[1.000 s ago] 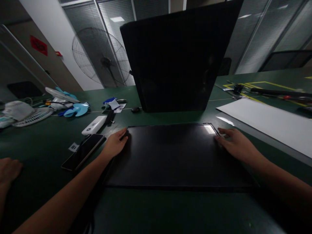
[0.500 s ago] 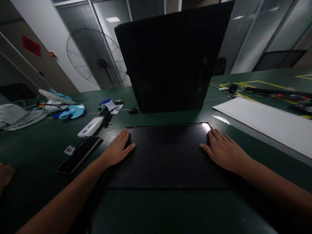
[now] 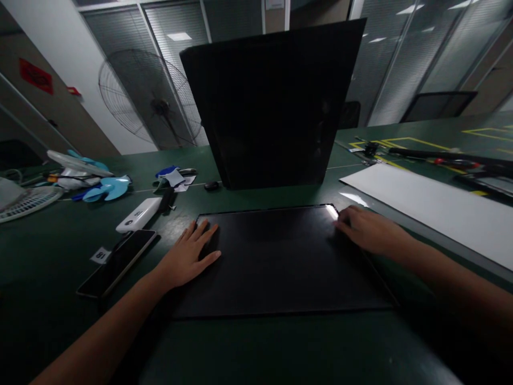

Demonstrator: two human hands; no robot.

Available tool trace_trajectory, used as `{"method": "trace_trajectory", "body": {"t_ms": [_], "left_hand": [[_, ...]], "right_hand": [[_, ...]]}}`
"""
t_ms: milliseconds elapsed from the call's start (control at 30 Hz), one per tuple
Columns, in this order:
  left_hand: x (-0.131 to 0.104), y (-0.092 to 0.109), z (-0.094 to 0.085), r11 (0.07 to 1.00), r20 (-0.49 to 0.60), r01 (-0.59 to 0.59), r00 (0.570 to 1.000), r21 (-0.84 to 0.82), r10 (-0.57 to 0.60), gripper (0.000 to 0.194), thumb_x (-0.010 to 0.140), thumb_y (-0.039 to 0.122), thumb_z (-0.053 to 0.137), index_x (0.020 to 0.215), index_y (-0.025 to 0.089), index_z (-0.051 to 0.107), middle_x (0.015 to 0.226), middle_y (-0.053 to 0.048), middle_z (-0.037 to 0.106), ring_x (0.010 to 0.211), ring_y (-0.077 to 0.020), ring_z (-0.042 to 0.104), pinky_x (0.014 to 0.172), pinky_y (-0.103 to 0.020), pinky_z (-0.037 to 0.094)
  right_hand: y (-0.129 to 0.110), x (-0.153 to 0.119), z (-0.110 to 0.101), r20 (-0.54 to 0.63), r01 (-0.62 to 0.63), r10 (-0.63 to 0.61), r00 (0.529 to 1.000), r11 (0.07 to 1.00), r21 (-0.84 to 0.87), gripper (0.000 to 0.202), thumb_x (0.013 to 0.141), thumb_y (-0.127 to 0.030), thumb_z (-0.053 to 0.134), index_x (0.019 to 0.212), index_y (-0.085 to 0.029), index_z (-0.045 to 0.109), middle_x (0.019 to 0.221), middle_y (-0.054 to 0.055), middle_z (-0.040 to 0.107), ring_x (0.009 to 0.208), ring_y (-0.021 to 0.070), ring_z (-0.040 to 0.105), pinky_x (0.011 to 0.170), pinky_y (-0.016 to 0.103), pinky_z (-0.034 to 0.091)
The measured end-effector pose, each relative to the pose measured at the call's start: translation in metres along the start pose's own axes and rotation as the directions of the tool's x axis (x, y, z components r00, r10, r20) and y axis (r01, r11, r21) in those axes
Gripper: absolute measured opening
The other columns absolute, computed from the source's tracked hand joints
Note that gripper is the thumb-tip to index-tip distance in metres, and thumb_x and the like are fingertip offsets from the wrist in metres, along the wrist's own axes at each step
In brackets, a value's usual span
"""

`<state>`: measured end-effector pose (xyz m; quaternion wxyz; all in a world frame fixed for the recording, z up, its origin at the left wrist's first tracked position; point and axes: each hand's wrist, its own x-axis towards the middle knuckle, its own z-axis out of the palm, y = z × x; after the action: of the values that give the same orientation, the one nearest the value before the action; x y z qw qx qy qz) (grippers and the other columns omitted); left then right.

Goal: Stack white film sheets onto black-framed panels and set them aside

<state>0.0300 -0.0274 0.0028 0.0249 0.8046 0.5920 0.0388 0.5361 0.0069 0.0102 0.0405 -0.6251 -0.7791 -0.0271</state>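
Note:
A flat, dark rectangular panel point(image 3: 272, 262) lies on the green table point(image 3: 256, 347) in front of me. My left hand point(image 3: 186, 259) rests with spread fingers on the panel's left edge. At the far right corner, my right hand point(image 3: 360, 227) has its fingers curled together against the edge; what they pinch, if anything, is too small to tell. A bright reflection shows at that corner. Behind the panel stands a large black box-like board point(image 3: 272, 107), upright.
A phone point(image 3: 116, 263), a white device point(image 3: 139, 215) and a small black object point(image 3: 211, 185) lie to the left. Fan parts point(image 3: 108, 188) are farther left. At the right are a white board point(image 3: 433, 206) and dark tools point(image 3: 452, 158).
My right hand has gone from lying flat with fingers extended to curled fingers at the corner. My left fingers have spread wider. The view has shifted slightly; the other hand at the left is gone.

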Motion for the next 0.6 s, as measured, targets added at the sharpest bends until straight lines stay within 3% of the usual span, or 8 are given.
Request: {"method": "trace_trajectory", "body": {"t_ms": [100,167,233,300,433,600], "left_hand": [[-0.001,-0.002,0.003,0.999,0.000,0.011,1.000,-0.035,-0.011,0.086,0.096,0.074,0.049,0.166,0.026,0.033,0.175,-0.013,0.017,0.160,-0.0447,0.010,0.125,-0.068,0.024],[0.000,-0.003,0.005,0.998,0.001,0.026,1.000,-0.056,-0.026,0.086,0.095,0.074,0.051,0.166,0.027,0.032,0.175,-0.012,0.017,0.160,-0.0446,0.010,0.124,-0.069,0.023],[0.000,-0.002,0.005,0.996,-0.001,0.043,0.999,-0.072,-0.043,0.086,0.095,0.073,0.052,0.166,0.028,0.033,0.175,-0.011,0.017,0.160,-0.0448,0.011,0.124,-0.070,0.024],[0.001,-0.001,0.005,0.995,0.003,0.064,0.998,-0.079,-0.064,0.087,0.094,0.073,0.052,0.165,0.027,0.034,0.175,-0.011,0.018,0.160,-0.0449,0.011,0.124,-0.070,0.024],[0.003,0.005,0.003,0.992,0.015,0.104,0.995,-0.075,-0.103,0.087,0.094,0.074,0.051,0.165,0.025,0.036,0.175,-0.010,0.019,0.160,-0.0451,0.011,0.125,-0.068,0.023],[0.004,0.014,0.005,0.991,0.004,0.115,0.993,-0.063,-0.115,0.088,0.094,0.074,0.050,0.165,0.023,0.037,0.175,-0.012,0.021,0.161,-0.0443,0.010,0.126,-0.066,0.022]], "right_hand": [[0.057,0.018,-0.001,-0.157,-0.143,0.135,0.978,0.989,-0.040,0.052,0.105,-0.042,0.043,0.137,-0.006,0.061,0.142,0.029,0.056,0.124,0.0399,0.061,0.103,0.053,0.049],[0.095,0.024,0.008,-0.251,-0.241,0.218,0.943,0.968,-0.064,0.063,0.104,-0.047,0.046,0.144,0.001,0.055,0.153,0.037,0.041,0.142,0.0489,0.042,0.112,0.062,0.037],[0.125,0.024,0.021,-0.201,-0.370,0.361,0.910,0.929,-0.003,0.076,0.102,-0.063,0.045,0.141,0.002,0.058,0.149,0.040,0.044,0.141,0.0543,0.041,0.107,0.069,0.037],[0.143,0.021,0.030,-0.104,-0.424,0.428,0.898,0.903,0.063,0.078,0.101,-0.071,0.040,0.134,-0.005,0.065,0.139,0.035,0.055,0.130,0.0533,0.052,0.098,0.069,0.043],[0.144,0.013,0.023,-0.049,-0.393,0.396,0.917,0.917,0.062,0.061,0.106,-0.059,0.033,0.121,-0.015,0.071,0.124,0.027,0.066,0.110,0.0448,0.067,0.088,0.059,0.050],[0.123,0.007,-0.003,-0.040,-0.458,0.456,0.889,0.884,-0.090,0.044,0.105,-0.031,0.034,0.118,-0.009,0.070,0.111,0.030,0.067,0.102,0.0431,0.070,0.078,0.051,0.050]]}}
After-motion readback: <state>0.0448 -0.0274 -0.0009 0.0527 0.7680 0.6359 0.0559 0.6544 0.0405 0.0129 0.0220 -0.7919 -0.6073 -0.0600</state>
